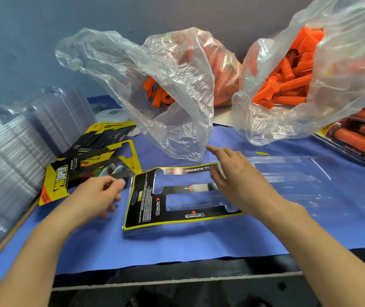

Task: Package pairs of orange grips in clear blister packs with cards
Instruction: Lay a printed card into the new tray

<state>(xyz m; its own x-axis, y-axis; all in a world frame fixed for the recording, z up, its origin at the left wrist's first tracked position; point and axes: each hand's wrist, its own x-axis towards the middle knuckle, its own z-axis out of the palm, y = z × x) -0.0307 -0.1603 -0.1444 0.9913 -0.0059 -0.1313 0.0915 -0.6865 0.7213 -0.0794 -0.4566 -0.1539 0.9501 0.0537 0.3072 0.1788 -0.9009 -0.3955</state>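
Observation:
An open clear blister pack (288, 173) lies flat on the blue cloth, and a black and yellow card (148, 204) sits in its left half. My right hand (232, 173) hovers over the card's far edge, fingers straight and spread. My left hand (97, 196) is just left of the card with fingers loosely curled; nothing shows in it. Orange grips (161, 96) fill two clear plastic bags, one behind the pack (177, 85) and one at the back right (310, 85).
Loose cards (93, 156) are piled at the left. Stacks of empty clear blisters (22, 147) stand at the far left. Packed blisters with orange grips (363, 134) lie at the right edge. The table's front edge (177, 282) runs below the cloth.

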